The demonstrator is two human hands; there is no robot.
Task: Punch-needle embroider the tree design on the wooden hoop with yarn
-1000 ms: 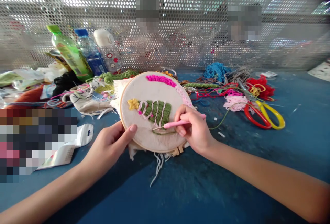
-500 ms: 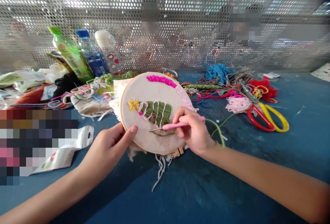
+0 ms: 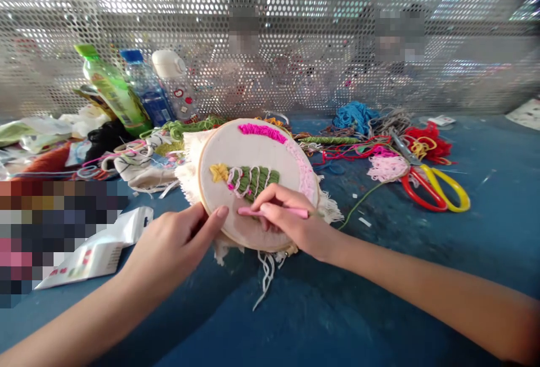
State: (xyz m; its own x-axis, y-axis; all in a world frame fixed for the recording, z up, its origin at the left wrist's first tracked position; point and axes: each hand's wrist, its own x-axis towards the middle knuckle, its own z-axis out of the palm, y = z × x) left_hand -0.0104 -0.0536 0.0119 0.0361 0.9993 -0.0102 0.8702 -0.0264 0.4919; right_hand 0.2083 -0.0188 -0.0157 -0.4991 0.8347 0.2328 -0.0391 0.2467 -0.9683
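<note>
My left hand (image 3: 181, 235) grips the left edge of a round embroidery hoop (image 3: 201, 187), thumb on top of the cloth. White cloth (image 3: 236, 147) is stretched in it, with a green yarn tree (image 3: 268, 175), a yellow star (image 3: 219, 173) and a magenta-to-pale-pink band (image 3: 264, 132) along the upper right. In my right hand (image 3: 291, 215), fingers closed, is a pink-handled punch needle (image 3: 297, 213). The hand rests over the lower right of the cloth and hides part of the tree. The needle's metal tip is not visible.
Red-and-yellow-handled scissors (image 3: 426, 187) lie at right beside pink yarn (image 3: 386, 168) and red yarn (image 3: 439, 144). Blue yarn (image 3: 355, 117) is farther back. Bottles (image 3: 113, 91) stand at the back left, before a perforated metal screen (image 3: 295, 46). A white packet (image 3: 97, 254) lies at left.
My right hand has moved left over the cloth with the pink tool, whose thin metal tip is no longer visible. The green strand beside that hand has dropped from view. My left hand keeps its hold.
</note>
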